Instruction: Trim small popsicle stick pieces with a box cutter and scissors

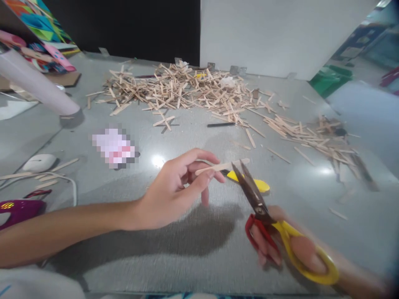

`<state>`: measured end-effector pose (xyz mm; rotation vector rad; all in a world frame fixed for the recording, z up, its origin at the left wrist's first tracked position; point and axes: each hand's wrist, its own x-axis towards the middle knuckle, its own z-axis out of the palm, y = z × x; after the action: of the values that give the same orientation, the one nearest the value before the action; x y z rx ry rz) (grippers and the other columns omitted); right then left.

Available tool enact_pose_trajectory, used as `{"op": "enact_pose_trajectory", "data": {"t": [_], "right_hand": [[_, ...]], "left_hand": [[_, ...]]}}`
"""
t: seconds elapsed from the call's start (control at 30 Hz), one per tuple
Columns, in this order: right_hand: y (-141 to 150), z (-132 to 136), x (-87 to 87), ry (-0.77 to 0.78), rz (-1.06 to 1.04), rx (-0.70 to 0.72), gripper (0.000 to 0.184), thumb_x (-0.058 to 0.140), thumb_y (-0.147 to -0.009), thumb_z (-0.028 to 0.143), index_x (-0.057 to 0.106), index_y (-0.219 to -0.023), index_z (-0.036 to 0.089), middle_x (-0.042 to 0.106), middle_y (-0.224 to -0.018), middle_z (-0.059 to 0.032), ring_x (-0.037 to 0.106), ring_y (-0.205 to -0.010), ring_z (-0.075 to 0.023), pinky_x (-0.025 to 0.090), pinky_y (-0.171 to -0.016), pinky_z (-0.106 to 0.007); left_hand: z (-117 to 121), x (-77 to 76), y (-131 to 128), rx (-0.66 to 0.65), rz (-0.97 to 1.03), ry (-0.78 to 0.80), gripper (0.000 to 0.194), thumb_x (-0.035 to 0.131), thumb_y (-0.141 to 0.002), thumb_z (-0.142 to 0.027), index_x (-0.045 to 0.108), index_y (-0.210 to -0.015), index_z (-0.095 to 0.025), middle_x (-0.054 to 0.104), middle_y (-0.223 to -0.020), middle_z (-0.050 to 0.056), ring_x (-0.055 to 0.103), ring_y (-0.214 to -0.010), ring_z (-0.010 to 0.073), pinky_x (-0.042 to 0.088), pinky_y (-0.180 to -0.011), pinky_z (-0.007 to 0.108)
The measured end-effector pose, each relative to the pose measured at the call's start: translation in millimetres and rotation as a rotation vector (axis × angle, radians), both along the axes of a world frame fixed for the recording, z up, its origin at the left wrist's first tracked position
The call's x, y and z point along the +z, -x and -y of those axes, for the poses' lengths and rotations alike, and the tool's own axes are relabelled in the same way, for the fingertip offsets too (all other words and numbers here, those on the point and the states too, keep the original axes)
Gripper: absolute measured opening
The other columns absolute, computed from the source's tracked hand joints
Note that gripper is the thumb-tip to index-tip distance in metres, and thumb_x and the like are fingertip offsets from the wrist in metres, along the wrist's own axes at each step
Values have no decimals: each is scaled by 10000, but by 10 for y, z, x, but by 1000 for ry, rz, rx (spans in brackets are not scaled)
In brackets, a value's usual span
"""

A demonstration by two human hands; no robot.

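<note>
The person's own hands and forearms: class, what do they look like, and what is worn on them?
The left hand is bare and slim-fingered, without glove or visible ring; its forearm shows no sleeve or watch. The right hand is gloveless too, but blur hides finer details.

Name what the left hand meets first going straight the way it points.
Likely the scissors in the right hand: their parted blades show at the far end of the stick the left hand holds. Depth is unclear, so it might miss.

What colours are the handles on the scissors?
One red handle, one yellow handle; best seen in the head view.
</note>
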<state>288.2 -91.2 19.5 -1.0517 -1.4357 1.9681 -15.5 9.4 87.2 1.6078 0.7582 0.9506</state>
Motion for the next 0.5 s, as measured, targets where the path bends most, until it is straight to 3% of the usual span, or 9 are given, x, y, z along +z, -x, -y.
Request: {"op": "enact_pose_trajectory", "data": {"t": [0.13,0.3,0.4,0.5], "right_hand": [[53,11,139,-3,-118,-75,630,624,-858,939,672,-1099,359,676,-775,-31,518,-504,-186,487,-501,-359],[109,-62,316,85,-93,-4,614,691,-817,930,664,-942,330,648,-685,-15,445,-472,-157,420,-487,-324],[113,-95,341,72,-99,36,572,649,-887,882,636,-942,312,645,-705,-22,430,-485,-153,400,-485,-312],[78,-86,286,67,-124,48,484,666,-936,792,633,-1038,320,669,-772,-36,441,-519,-166,455,-522,-332]], "left_hand": [[3,26,4,-7,-10,51,175,633,-1140,-295,740,-1228,-187,872,-1076,72,730,-526,100,460,-406,211],[-7,26,2,-25,4,106,183,641,-1137,-293,762,-1220,-183,873,-1099,81,749,-519,118,473,-385,212],[-13,7,-5,-34,18,118,172,644,-1137,-277,759,-1216,-177,871,-1095,81,759,-525,119,485,-393,202],[-10,-29,-15,-33,28,125,187,617,-1149,-274,751,-1225,-168,870,-1108,97,769,-540,127,489,-396,201]]}}
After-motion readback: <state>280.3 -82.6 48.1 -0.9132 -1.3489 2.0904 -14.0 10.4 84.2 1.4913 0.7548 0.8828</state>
